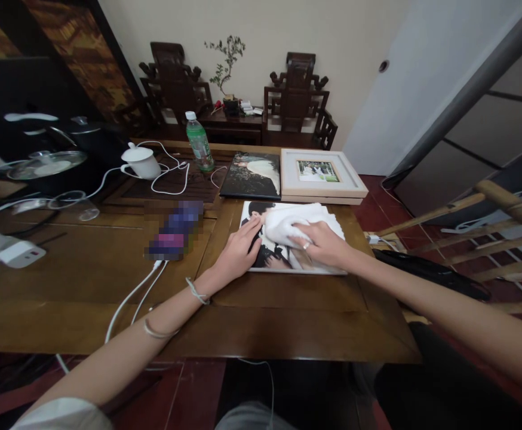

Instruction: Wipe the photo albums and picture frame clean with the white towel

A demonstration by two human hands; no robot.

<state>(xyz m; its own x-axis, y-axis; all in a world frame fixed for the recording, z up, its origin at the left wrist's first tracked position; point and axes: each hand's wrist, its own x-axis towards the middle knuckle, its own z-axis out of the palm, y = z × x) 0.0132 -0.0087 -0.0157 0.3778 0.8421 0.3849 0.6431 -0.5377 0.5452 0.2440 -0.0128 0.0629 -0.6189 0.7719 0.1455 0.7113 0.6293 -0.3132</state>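
Observation:
A photo panel (261, 264) showing a printed picture of people lies flat on the wooden table, partly covered by my hands and a cloth. My left hand (238, 246) rests flat with fingers stretched out on the panel's left edge. In my right hand (321, 242) is a bunched white cloth (288, 222), pressed against the panel's surface. The cloth spreads over the panel's upper right part and hides the picture there. Just behind lie a dark photo panel (248, 179) and a light wooden picture frame (350, 190), side by side.
On the wooden table (288, 334), a phone-like blurred object (174, 230) with a white cable lies left of my hands. Further back stand a green-labelled bottle (199, 143) and a white lidded cup (141, 161). Pots (48, 170) and cables crowd the left. A bamboo rack (507, 206) stands right.

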